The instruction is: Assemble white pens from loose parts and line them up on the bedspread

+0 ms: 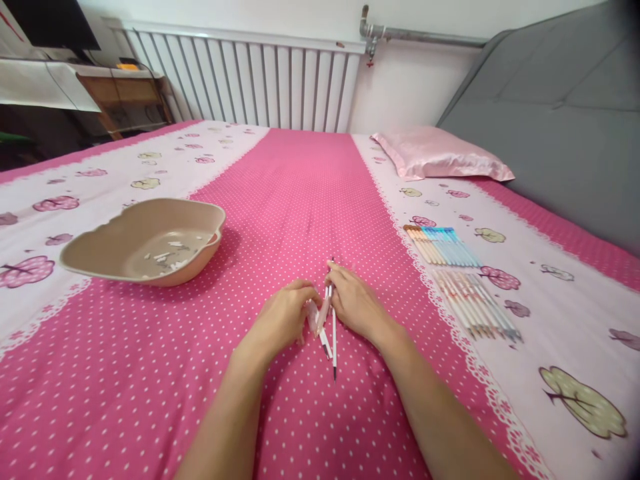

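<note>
Both hands are close together over the middle of the bed. My right hand is closed, its fingertips pinching a thin white pen refill with a dark tip that points toward me. Beside it, my left hand has its fingers curled on a pale pink, partly see-through piece; its exact kind is unclear. Between the hands, more white sticks with dark tips, which look like refills, slant down toward the sheet. The fingers hide their upper ends.
A beige plastic basin with small white pieces inside stands at left. Two rows of pens lie at right: blue and peach ones, and whitish ones. A pink pillow rests at the far right by a grey headboard.
</note>
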Available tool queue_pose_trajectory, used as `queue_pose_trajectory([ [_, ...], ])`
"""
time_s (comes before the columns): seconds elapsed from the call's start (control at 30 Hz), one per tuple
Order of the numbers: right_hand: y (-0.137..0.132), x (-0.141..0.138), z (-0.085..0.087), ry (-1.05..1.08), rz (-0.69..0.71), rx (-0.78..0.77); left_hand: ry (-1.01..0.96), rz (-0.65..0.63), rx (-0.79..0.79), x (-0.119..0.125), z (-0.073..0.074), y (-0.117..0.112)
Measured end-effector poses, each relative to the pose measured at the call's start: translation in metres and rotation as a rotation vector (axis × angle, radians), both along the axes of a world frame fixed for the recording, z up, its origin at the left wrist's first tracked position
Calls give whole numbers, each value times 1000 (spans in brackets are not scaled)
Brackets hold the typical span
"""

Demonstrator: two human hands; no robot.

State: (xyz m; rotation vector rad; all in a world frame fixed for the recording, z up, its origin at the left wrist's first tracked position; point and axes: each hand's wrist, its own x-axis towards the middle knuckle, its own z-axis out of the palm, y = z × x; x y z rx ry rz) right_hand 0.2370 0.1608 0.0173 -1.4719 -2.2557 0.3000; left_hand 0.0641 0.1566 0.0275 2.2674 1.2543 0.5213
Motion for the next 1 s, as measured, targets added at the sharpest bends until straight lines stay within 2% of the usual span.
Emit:
queue_pose_trajectory([
  [0.17,2,5,1,-16,48,34,33,-33,24,-3,-6,1],
  [0.4,7,11,3,127,85,63,35,-66,19,-4,-1,-1],
  [0.6,6,13,16,451,17,168,-58,-42,-2,-4,6,-1],
  [0.77,2,11,27,804,-97,274,-98,53,22,-6,12,0],
  [0.9,0,9,33,1030,-191,344,-291,148,35,-2,16,0],
  [1.0,-1,9,38,1099,-218,353,-432,234,-21,5,16,0],
])
